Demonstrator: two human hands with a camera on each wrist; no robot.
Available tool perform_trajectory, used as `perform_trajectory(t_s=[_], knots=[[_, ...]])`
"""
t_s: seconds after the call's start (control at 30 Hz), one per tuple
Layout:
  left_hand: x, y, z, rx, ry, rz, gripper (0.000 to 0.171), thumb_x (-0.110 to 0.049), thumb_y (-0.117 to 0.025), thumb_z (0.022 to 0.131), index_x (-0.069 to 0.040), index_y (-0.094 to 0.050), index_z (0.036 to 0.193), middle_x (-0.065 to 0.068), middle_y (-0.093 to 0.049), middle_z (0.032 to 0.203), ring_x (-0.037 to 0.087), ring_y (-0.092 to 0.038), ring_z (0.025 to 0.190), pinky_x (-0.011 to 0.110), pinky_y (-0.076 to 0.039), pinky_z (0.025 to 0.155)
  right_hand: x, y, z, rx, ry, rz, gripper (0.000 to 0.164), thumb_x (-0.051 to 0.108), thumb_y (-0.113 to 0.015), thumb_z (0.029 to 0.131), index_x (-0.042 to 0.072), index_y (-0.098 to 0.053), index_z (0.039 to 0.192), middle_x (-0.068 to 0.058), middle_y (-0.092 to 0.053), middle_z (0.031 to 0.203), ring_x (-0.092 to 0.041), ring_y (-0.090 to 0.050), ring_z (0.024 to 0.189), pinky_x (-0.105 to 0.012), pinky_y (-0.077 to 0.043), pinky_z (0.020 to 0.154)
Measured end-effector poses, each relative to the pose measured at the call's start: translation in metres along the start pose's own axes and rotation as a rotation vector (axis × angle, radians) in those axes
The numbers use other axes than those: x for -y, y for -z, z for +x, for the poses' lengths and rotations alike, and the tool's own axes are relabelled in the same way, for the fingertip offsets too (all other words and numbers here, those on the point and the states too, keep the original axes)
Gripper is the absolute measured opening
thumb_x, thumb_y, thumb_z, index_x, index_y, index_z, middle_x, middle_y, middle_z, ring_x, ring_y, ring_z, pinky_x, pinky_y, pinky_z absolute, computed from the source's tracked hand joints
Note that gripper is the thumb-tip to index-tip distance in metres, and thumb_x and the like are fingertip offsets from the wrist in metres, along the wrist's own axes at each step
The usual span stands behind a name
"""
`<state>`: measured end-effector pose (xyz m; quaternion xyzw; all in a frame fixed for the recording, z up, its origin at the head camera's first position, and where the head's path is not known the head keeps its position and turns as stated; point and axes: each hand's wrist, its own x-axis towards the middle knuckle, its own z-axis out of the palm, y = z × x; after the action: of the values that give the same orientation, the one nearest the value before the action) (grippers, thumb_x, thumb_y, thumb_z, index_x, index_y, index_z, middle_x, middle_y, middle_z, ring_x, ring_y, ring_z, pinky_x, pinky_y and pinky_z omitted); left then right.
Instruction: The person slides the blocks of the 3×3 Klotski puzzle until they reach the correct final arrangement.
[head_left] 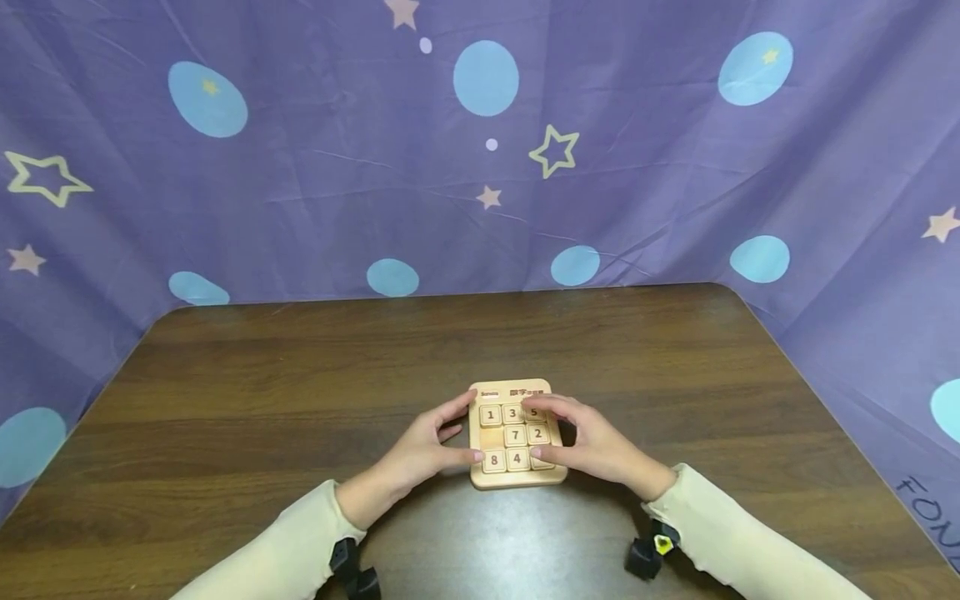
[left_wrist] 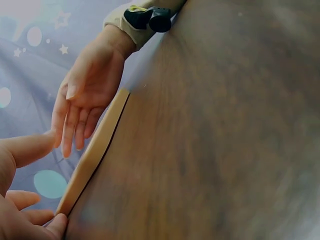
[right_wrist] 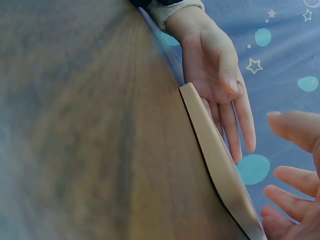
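Observation:
A wooden sliding number puzzle (head_left: 517, 480) lies flat on the table, its numbered tiles facing up. The top row reads 1, 3, 5; 7 and 2 sit in the middle row beside a gap at the left; 8 and 4 lead the bottom row. My left hand (head_left: 418, 450) is at the puzzle's left side, index fingertip by the far corner and thumb at the edge beside tile 8. From the right, my right hand (head_left: 600, 440) reaches over the board, index finger at tile 5 and thumb partly covering the bottom-right tile. Both hands have fairly straight, spread fingers.
The brown wooden table (head_left: 300, 375) extends around the puzzle. Behind it hangs a purple cloth (head_left: 322, 150) with stars and blue dots. Small black cameras are strapped at both wrists, below the pale sleeves (head_left: 738, 533).

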<state>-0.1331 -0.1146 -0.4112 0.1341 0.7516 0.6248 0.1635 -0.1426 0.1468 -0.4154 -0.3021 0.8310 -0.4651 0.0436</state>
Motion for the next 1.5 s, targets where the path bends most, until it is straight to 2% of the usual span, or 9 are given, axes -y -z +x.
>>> perform_trajectory(t_s=[0.23,0.47,0.67,0.9,1.27,1.5], knots=[[0.004,-0.002,0.0,-0.005,-0.025,-0.009,0.085,0.002,-0.076,0.072,0.005,-0.03,0.144,0.018,-0.029,0.151,0.033,-0.03,0.137,0.043,-0.029,0.113,-0.001,-0.005,-0.001,-0.083,-0.03,0.017,0.054,0.019,-0.078,0.074,0.009,-0.06,0.124,-0.003,-0.062,0.121,-0.021,-0.054,0.106,-0.035,-0.046,0.093],[0.008,-0.002,-0.001,-0.009,-0.044,0.012,0.086,0.004,-0.075,0.072,0.01,-0.027,0.142,0.02,-0.026,0.151,0.032,-0.028,0.138,0.039,-0.03,0.112,-0.004,-0.013,-0.002,-0.134,-0.067,0.008,0.046,0.02,-0.077,0.076,0.009,-0.064,0.118,-0.003,-0.065,0.114,-0.019,-0.052,0.097,-0.029,-0.045,0.085],[0.008,-0.002,-0.002,-0.011,-0.046,0.037,0.087,0.004,-0.076,0.072,0.01,-0.026,0.143,0.021,-0.025,0.151,0.033,-0.027,0.138,0.039,-0.03,0.112,-0.006,-0.017,-0.003,-0.171,-0.096,0.045,0.04,0.019,-0.079,0.074,0.012,-0.068,0.112,-0.001,-0.066,0.111,-0.018,-0.052,0.096,-0.027,-0.044,0.085],[0.007,-0.002,-0.001,-0.002,-0.055,0.066,0.085,0.004,-0.076,0.071,0.012,-0.028,0.141,0.021,-0.025,0.151,0.031,-0.025,0.139,0.039,-0.03,0.111,-0.003,-0.019,-0.002,-0.203,-0.088,0.019,0.038,0.013,-0.079,0.073,0.008,-0.069,0.109,-0.004,-0.067,0.109,-0.021,-0.05,0.091,-0.027,-0.042,0.08],[0.009,-0.002,0.001,0.006,-0.069,0.104,0.085,0.006,-0.076,0.07,0.012,-0.029,0.141,0.022,-0.025,0.151,0.03,-0.023,0.139,0.04,-0.031,0.111,-0.008,-0.024,0.0,-0.243,-0.131,-0.018,0.031,0.009,-0.078,0.071,0.014,-0.071,0.101,0.002,-0.065,0.098,-0.015,-0.051,0.09,-0.026,-0.044,0.079],[0.009,-0.001,0.001,0.016,-0.081,0.113,0.085,0.007,-0.075,0.07,0.012,-0.03,0.141,0.023,-0.024,0.151,0.031,-0.023,0.139,0.041,-0.032,0.11,-0.005,-0.027,0.001,-0.269,-0.149,-0.011,0.031,0.005,-0.078,0.069,0.014,-0.072,0.098,0.002,-0.064,0.099,-0.015,-0.051,0.092,-0.026,-0.044,0.08]])
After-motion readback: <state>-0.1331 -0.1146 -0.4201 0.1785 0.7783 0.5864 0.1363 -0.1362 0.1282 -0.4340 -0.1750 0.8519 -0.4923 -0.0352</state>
